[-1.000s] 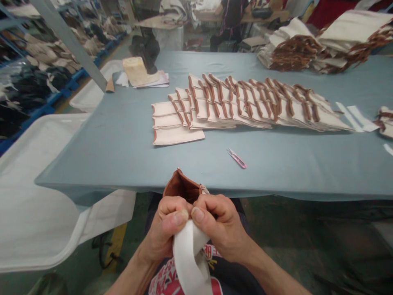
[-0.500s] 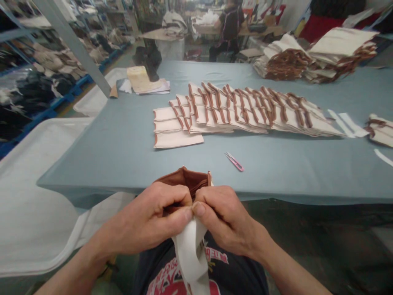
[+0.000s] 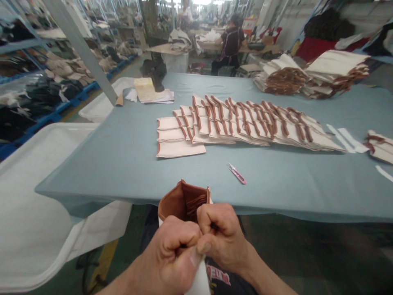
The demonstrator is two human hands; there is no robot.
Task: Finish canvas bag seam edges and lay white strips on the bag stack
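A cream cloth pouch with a brown lining stands mouth-up between my body and the table edge. My left hand is closed in a pinch on the pouch's near edge. My right hand pinches the same spot, its thumb against the left one; the exact bit of cloth is hidden by the fingers. Below them a white fabric strip hangs over my lap. Pink-handled thread snips lie on the table beyond the hands, blades pointing away to the left.
A blue-green covered table spans the front. On it are a row of overlapping folded cream pouches, tall cloth stacks at the back right and white strips. White plastic bins stand left. A person sits far behind.
Both hands have moved lower in view and tightened around the pouch's edge. More of the brown lining shows, and less of the white strip. The view has tilted up slightly.
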